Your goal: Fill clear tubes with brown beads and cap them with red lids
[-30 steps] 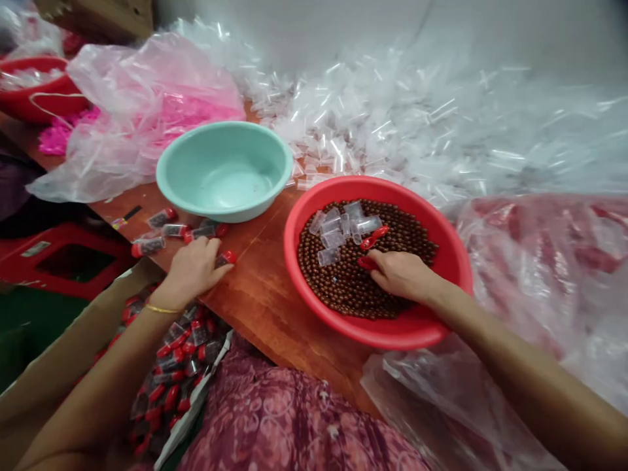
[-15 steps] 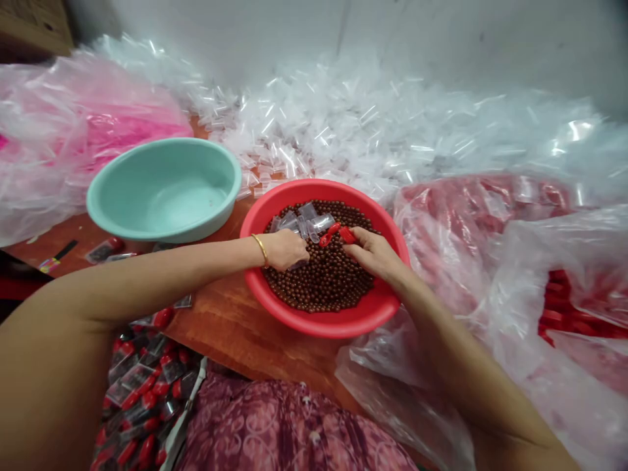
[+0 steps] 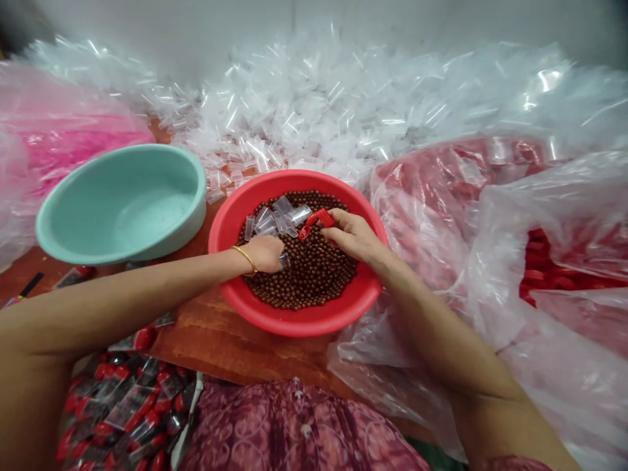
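A red basin [image 3: 299, 324] holds a heap of small round brown beads [image 3: 314, 275]. Several clear plastic containers [image 3: 282, 214] lie on top of the beads. My left hand [image 3: 265, 254] is closed over the beads, and the end of a clear plastic container [image 3: 284, 261] shows at its fingertips. Between the thumb and fingers of my right hand [image 3: 349, 232] is a red plastic cap [image 3: 324, 216]. Just left of it, another red plastic piece [image 3: 305, 231] lies over the beads; I cannot tell whether the two are joined.
An oval teal basin [image 3: 122, 203] stands at the left. Clear plastic containers [image 3: 314, 104] pile up along the wall. Bags of red parts [image 3: 441, 196] are on the right, a bag of pink parts [image 3: 83, 140] at far left. Filled red-capped containers [image 3: 127, 405] lie below left.
The view has shifted, so the basins sit further left in it. My left hand stays low over the beads, and my right hand still holds the red cap.
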